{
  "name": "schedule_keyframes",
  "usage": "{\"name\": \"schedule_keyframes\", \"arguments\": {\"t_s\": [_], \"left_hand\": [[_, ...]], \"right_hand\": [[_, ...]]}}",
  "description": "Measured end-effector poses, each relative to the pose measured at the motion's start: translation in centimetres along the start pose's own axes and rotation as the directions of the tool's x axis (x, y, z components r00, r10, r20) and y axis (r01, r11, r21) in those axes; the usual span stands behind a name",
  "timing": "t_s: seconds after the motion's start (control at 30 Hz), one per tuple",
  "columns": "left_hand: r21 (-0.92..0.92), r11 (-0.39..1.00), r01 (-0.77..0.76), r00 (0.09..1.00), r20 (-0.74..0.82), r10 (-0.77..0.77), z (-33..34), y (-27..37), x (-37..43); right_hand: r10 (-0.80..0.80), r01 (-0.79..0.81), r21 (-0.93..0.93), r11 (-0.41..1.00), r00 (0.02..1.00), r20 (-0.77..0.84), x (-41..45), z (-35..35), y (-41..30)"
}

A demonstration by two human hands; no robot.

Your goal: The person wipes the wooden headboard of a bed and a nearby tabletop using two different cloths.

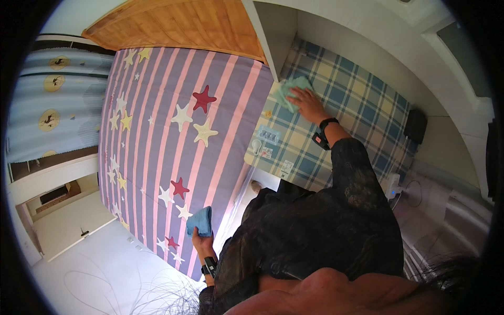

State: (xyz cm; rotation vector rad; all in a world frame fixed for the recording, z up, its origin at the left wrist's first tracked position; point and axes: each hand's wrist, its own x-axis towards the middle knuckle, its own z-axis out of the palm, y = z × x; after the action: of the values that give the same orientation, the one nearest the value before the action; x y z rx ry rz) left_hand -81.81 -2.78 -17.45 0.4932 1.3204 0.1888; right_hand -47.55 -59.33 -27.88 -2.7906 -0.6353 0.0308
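My left hand [202, 242] grips a folded blue cloth [199, 221], held up beside the striped bedspread. With arm stretched out, my right hand [309, 103] presses a light green cloth [294, 84] onto a surface covered in blue and cream plaid [346, 94]. The green cloth is bunched under the fingers, close to the edge of an upright panel [275, 43]. Each wrist wears a black strap with a small device.
A bed with a starfish-patterned bedspread [232, 98] and wooden headboard [177, 27] stands at left. On the plaid surface lie a light bulb [256, 147], a clear blister pack [268, 135] and a printed slip [286, 168]. A black box [415, 126] and a white power strip [393, 186] sit at right.
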Motion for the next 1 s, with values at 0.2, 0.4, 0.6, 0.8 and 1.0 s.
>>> {"name": "schedule_keyframes", "arguments": {"t_s": [0.2, 0.4, 0.6, 0.8, 1.0], "left_hand": [[0.054, 0.998, -0.014, 0.998, -0.061, 0.017, -2.3, -0.5, 0.0], [-0.005, 1.0, -0.03, 0.999, -0.021, 0.03, -2.5, -0.8, -0.2], [0.024, 1.0, -0.018, 1.0, -0.014, 0.018, -2.5, -0.9, 0.3], [0.088, 0.996, -0.007, 1.0, 0.004, 0.007, 1.0, -1.8, 0.6], [0.097, 0.995, 0.016, 0.996, 0.084, -0.024, 3.0, -1.9, 1.4]], "right_hand": [[0.452, -0.501, -0.048, 0.864, 0.814, -0.363, 5.6, 1.4, 4.9], [0.457, -0.476, 0.061, 0.877, 0.791, -0.407, 10.9, 2.5, 8.0], [0.304, -0.316, 0.001, 0.949, 0.911, -0.28, 6.5, 0.6, 10.5], [0.466, -0.509, -0.044, 0.859, 0.816, -0.344, -5.2, -1.2, 14.4], [0.805, -0.881, 0.013, 0.473, 0.426, -0.413, -15.8, -2.4, 19.0]]}}
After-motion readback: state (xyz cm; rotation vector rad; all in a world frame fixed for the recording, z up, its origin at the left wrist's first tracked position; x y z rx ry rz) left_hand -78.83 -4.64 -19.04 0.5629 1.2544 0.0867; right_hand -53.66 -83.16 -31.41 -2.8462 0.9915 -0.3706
